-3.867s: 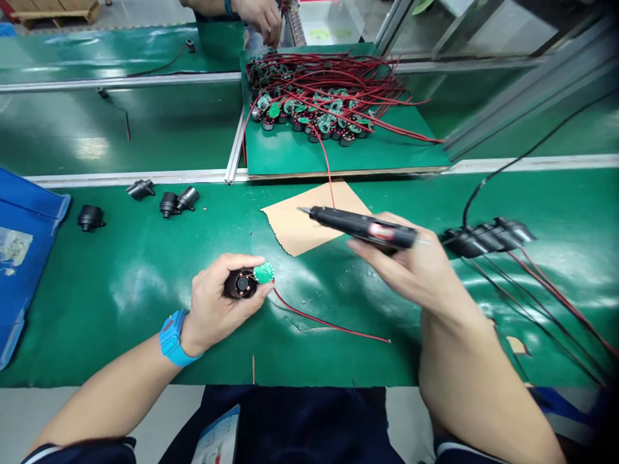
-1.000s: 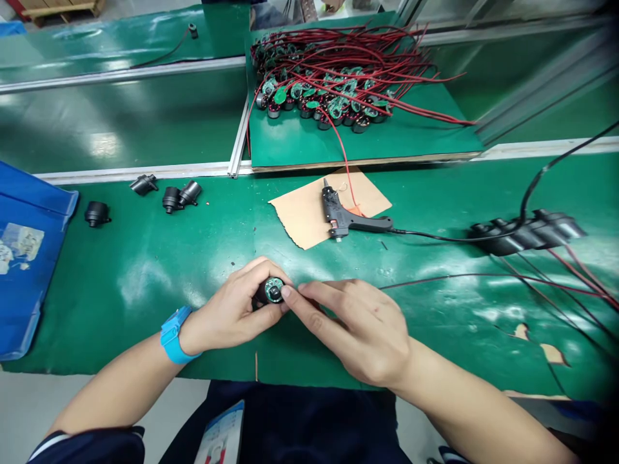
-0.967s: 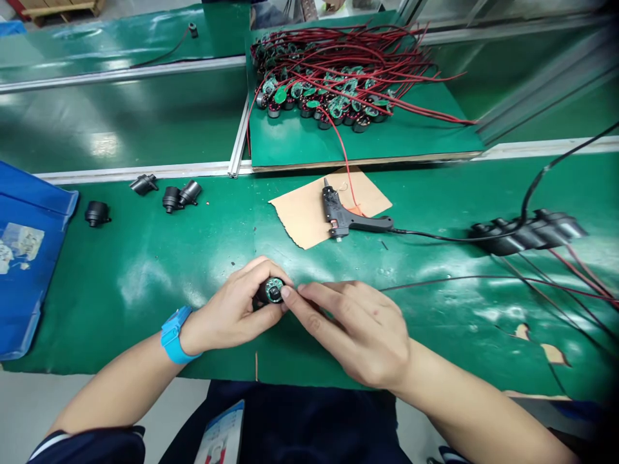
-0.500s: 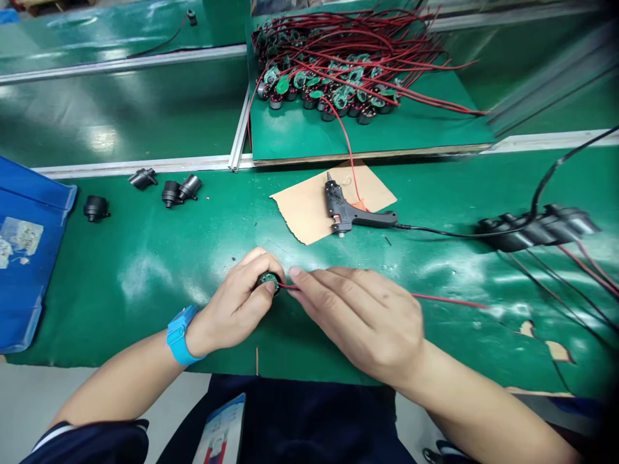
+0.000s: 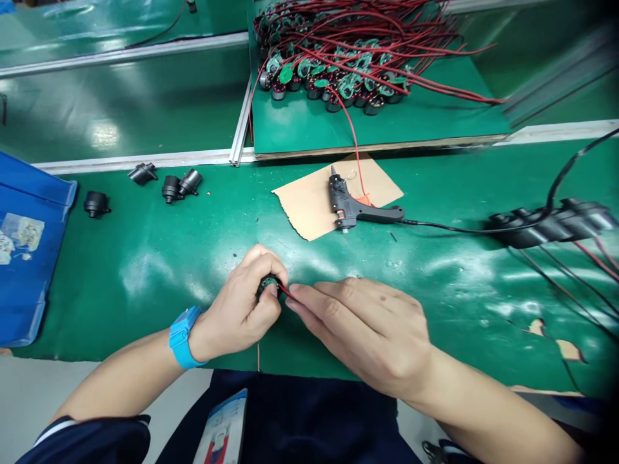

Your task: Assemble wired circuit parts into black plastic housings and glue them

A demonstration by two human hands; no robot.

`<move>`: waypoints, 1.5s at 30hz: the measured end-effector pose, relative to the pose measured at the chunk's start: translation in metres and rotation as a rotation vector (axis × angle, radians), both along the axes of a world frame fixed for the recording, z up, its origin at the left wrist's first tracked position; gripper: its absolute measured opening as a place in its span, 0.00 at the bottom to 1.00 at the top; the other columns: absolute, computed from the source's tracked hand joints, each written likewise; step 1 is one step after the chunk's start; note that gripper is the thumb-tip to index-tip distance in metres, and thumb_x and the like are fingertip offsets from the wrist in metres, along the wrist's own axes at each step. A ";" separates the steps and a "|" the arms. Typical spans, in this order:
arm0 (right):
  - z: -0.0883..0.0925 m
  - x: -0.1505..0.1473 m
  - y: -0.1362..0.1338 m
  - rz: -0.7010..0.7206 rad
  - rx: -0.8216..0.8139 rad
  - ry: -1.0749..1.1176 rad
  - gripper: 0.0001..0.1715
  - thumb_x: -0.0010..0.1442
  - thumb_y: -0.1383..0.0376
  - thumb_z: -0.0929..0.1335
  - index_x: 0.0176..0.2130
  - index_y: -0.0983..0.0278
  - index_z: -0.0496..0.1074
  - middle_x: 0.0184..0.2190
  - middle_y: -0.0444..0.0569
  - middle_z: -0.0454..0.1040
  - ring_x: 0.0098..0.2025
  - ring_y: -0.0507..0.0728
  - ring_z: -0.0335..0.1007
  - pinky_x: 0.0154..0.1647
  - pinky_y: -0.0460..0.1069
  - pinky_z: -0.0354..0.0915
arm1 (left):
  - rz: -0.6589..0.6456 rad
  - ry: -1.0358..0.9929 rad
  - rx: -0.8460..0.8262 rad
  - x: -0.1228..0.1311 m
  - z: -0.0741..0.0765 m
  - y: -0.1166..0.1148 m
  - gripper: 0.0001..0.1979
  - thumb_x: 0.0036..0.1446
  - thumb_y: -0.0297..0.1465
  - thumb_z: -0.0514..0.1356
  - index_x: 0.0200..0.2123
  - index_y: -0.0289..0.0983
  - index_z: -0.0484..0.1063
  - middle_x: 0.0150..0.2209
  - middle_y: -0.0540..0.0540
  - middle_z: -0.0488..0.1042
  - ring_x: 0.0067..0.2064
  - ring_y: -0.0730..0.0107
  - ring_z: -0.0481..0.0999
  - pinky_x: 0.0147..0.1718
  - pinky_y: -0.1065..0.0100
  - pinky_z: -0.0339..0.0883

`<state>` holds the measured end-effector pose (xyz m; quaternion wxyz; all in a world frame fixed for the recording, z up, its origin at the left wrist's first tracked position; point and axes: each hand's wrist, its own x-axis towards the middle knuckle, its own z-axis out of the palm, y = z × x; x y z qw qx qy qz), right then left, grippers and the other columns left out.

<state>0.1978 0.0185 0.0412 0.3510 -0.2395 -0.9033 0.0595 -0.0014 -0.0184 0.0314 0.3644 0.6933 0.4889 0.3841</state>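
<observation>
My left hand (image 5: 242, 303), with a blue band at its wrist, is closed around a small round motor part (image 5: 267, 284) topped by a green circuit board. The fingers hide most of its body. A red wire (image 5: 285, 292) runs out of the part to the right, pinched between the thumb and fingers of my right hand (image 5: 367, 328). The wire's far end is hidden behind that hand. Beyond both hands, a black glue gun (image 5: 345, 203) lies on a piece of brown cardboard (image 5: 304, 200).
A board at the back bears a heap of motor parts with red wires (image 5: 348, 71). Several black plastic housings (image 5: 97, 204) stand at left, near a blue bin (image 5: 29, 258). To the right are a row of joined black housings (image 5: 556, 222) and the gun's cord (image 5: 445, 227).
The right hand has shifted slightly down, and the wire now slopes downward from the part. Its free end no longer shows to the right. The view has moved a little.
</observation>
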 end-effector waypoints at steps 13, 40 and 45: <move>0.005 -0.002 -0.014 -0.086 0.164 -0.211 0.16 0.67 0.69 0.69 0.53 0.71 0.78 0.41 0.48 0.84 0.31 0.54 0.75 0.29 0.52 0.66 | -0.046 -0.092 -0.193 0.011 -0.011 -0.014 0.12 0.70 0.28 0.48 0.55 0.40 0.59 0.43 0.46 0.65 0.41 0.66 0.68 0.43 0.63 0.69; -0.099 0.261 0.111 -1.157 -0.205 -0.049 0.17 0.54 0.55 0.71 0.41 0.61 0.68 0.42 0.58 0.71 0.49 0.68 0.66 0.54 0.63 0.64 | 0.533 0.590 0.212 -0.088 -0.006 0.072 0.13 0.59 0.41 0.64 0.46 0.46 0.76 0.30 0.50 0.71 0.49 0.46 0.75 0.37 0.59 0.59; -0.082 0.289 0.142 -1.296 -0.174 0.058 0.16 0.52 0.56 0.72 0.38 0.60 0.68 0.43 0.62 0.70 0.50 0.71 0.63 0.51 0.66 0.60 | 0.487 -0.352 -0.266 -0.050 0.009 0.046 0.16 0.58 0.40 0.65 0.47 0.40 0.73 0.47 0.46 0.78 0.41 0.61 0.78 0.36 0.66 0.68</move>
